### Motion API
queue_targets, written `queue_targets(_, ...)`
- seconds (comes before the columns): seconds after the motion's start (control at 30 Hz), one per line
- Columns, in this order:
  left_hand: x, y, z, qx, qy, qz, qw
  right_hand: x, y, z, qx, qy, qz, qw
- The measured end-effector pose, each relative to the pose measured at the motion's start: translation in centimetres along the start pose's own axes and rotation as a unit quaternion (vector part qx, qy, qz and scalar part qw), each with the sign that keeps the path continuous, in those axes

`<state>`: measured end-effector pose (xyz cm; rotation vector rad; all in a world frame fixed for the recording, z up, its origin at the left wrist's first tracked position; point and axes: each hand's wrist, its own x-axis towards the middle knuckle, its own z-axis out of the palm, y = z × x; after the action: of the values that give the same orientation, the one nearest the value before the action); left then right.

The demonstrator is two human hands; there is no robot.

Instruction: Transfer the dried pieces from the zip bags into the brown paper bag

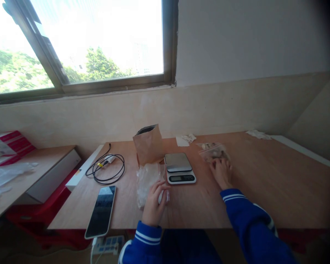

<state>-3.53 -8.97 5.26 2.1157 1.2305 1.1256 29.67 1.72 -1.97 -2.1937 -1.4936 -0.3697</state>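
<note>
Left hand (154,205) grips a clear plastic bag (147,179); right hand (221,171) lies flat against a filled bag (214,151).

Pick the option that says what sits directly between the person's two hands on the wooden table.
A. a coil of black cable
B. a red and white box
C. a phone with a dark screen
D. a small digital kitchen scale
D: the kitchen scale stands between the left hand, which rests on a clear plastic bag, and the right hand, which touches a filled clear bag.
</note>
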Motion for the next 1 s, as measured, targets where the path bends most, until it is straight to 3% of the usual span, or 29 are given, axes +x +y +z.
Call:
queue_targets(0.17,0.3,1.3,1.4,-0.058,-0.011,-0.011,0.998,-2.3,-1.3,-5.4,0.209,0.022,0.0,0.978)
queue_targets(0.27,0.6,2.4,2.2,-0.099,0.0,-0.016,0.995,-4.3,-2.2,-9.6,0.419,-0.014,0.0,0.908)
queue_targets(0.37,1.0,3.5,3.0,-0.134,0.011,-0.02,0.991,-6.4,-3.5,-12.6,0.538,-0.079,0.028,0.839)
queue_targets(0.5,1.3,4.7,4.1,-0.222,-0.03,-0.079,0.971,-8.4,-5.5,-14.2,0.62,-0.15,0.073,0.766)
queue_targets(0.6,1.5,5.1,4.7,-0.311,-0.054,-0.136,0.939,-9.2,-6.6,-14.6,0.652,-0.161,0.106,0.733)
queue_targets(0.73,1.7,5.2,5.2,-0.378,-0.03,-0.178,0.908,-9.4,-7.1,-14.1,0.651,-0.157,0.113,0.734)
queue_targets(0.87,1.9,5.4,5.7,-0.395,-0.036,-0.19,0.898,-9.3,-7.1,-12.5,0.591,-0.086,0.072,0.799)
queue_targets(0.93,2.0,5.4,6.1,-0.377,0.002,-0.204,0.904,-9.3,-7.2,-12.0,0.547,-0.038,0.051,0.835)
queue_targets(1.0,2.1,5.3,6.4,-0.359,0.049,-0.224,0.905,-9.4,-7.4,-11.9,0.532,-0.054,0.027,0.845)
